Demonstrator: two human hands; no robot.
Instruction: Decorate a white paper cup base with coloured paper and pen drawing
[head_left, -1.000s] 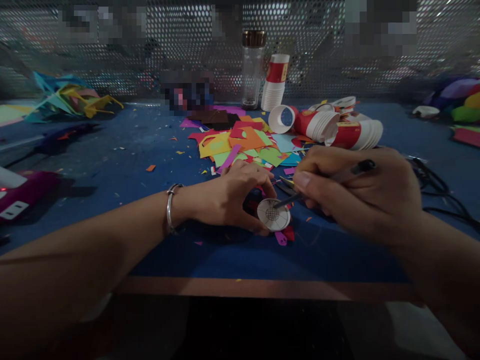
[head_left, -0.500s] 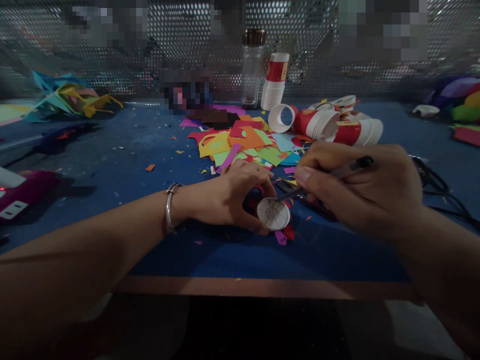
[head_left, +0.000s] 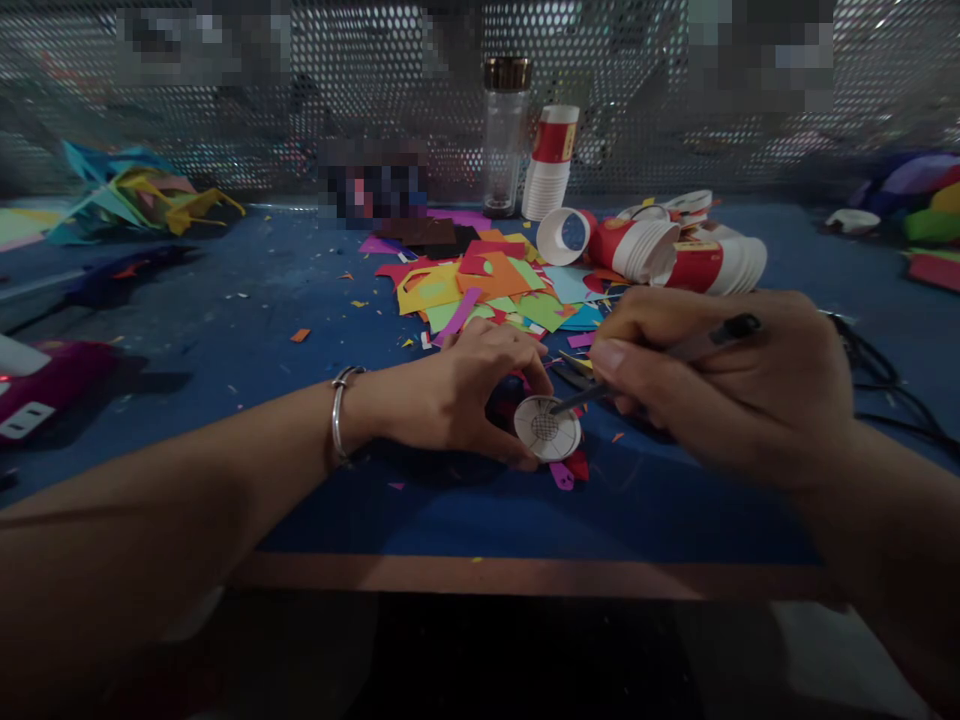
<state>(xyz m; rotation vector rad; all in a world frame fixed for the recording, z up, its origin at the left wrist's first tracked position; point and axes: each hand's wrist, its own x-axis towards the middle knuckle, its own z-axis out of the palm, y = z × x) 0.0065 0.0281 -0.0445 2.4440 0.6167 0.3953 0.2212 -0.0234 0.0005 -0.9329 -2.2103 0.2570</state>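
My left hand (head_left: 480, 390) is closed on a small white paper disc (head_left: 541, 440), thumb below and fingers above, gripping its left edge. Dark ink on the disc's face makes a cross-hatched circle with lines running out toward the rim. In my right hand (head_left: 720, 380) is a pen (head_left: 690, 345) with a dark end, pinched between thumb and fingers. The pen's tip rests at the upper right of the hatched circle. Beneath the disc lie red and purple paper scraps (head_left: 562, 477). Scissors (head_left: 576, 376), partly hidden by my right hand, lie just behind the disc.
Coloured paper pieces (head_left: 480, 285) are heaped beyond my hands. Red and white paper cups (head_left: 637, 245) lie to the right, near an upright cup stack (head_left: 553, 160) and a clear bottle (head_left: 502, 140). A purple power strip (head_left: 67, 385) sits at left, black cables (head_left: 892, 380) at right.
My right hand has shifted slightly right and down, and the pen tip has moved from near the disc's upper rim to the edge of the hatched circle. My left hand stays put.
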